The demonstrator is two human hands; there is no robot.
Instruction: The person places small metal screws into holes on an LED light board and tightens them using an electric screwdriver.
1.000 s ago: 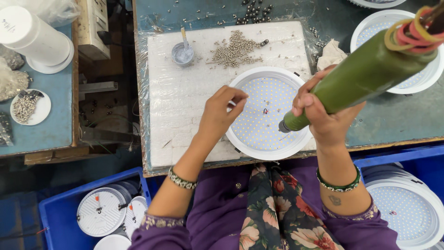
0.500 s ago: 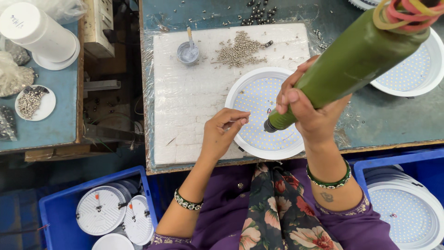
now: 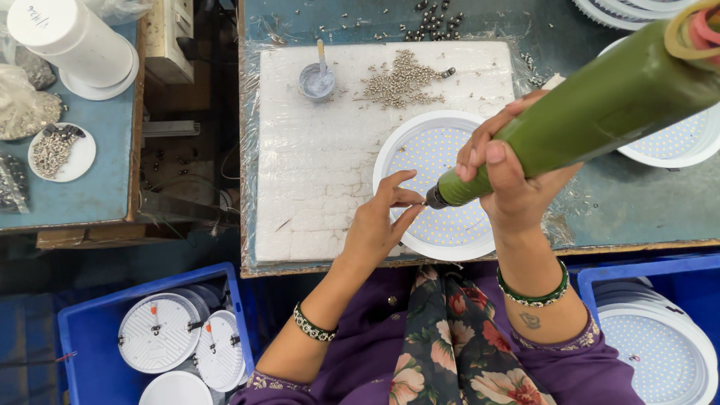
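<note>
Moved since earlier frame: left hand [image 3: 375, 229] closer to driver tip, fingertips pinched together just beside it, contents of pinch too small to tell. Right hand [image 3: 510, 176] closed tight around green electric screwdriver [image 3: 592, 105], tip down on round white LED panel light [image 3: 435, 187] directly beneath both hands. Screw pile [image 3: 401, 79] on white foam sheet [image 3: 315, 165], well beyond left fingertips. Table [image 3: 630, 210] under everything.
</note>
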